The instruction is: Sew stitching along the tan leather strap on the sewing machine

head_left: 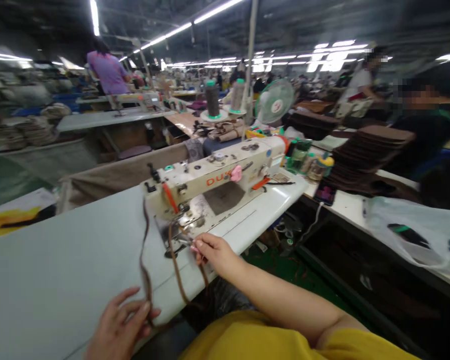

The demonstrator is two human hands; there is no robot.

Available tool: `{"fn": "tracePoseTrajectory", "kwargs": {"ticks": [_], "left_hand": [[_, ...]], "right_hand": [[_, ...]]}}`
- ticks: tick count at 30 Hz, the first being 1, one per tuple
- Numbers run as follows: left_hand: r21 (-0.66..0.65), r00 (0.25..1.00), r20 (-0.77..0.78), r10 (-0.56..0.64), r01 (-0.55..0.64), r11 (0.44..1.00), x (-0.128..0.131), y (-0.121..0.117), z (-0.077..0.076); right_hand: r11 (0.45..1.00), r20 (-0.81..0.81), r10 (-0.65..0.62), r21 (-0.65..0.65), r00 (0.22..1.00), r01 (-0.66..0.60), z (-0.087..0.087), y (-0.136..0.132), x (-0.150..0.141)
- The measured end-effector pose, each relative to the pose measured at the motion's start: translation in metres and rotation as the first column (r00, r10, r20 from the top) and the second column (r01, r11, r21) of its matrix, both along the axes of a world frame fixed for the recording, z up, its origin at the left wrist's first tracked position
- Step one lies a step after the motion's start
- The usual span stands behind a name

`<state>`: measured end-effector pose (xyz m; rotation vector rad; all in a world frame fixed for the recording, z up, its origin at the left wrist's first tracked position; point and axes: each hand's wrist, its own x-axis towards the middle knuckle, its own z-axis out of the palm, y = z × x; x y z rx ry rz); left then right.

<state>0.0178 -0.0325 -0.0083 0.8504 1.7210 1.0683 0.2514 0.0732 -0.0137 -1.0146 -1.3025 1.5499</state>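
Observation:
A white sewing machine (225, 170) stands on a pale table. My left hand (122, 322), low at the front, pinches a long, narrow dark brown strip (145, 260) between thumb and fingers. The strip runs up along the left of the machine's head. My right hand (213, 252) is closed beside the needle area, on a small metal tool with a pink end; its kind is too blurred to make out. Another brown strip (176, 267) loops from the needle area down over the table's front edge. Its lower part is lost in shadow below.
Thread cones (212, 102) and a green fan (275, 102) stand behind the machine. To the right are stacked brown pieces (375, 150), jars (315, 167), a phone (325, 194) on a cable and a plastic bag (416, 225). Other people work farther off.

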Motion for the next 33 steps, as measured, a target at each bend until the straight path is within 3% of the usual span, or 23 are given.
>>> {"fn": "tracePoseTrajectory", "kwargs": {"ticks": [3,8,15,25,33], "left_hand": [[0.135,0.99,0.138,-0.024,0.005,0.991,0.01,-0.003,0.007],[0.128,0.954,0.293,-0.06,0.023,0.991,0.012,-0.001,0.011],[0.121,0.925,0.369,-0.087,0.045,0.992,0.013,-0.004,0.007],[0.116,0.93,0.362,-0.067,0.026,0.993,0.014,-0.002,0.001],[0.113,0.921,0.382,-0.076,0.035,0.993,0.016,-0.003,0.003]], "right_hand": [[0.991,0.18,0.123,0.033,0.976,-0.131,0.007,-0.007,-0.003],[0.944,0.38,0.244,0.118,0.892,-0.308,0.016,-0.011,-0.007],[0.907,0.584,0.228,0.164,0.779,-0.389,0.021,-0.02,-0.016],[0.883,0.699,0.245,0.125,0.672,-0.453,0.022,-0.023,-0.021],[0.853,0.709,0.238,0.173,0.663,-0.492,0.023,-0.026,-0.03]]}}
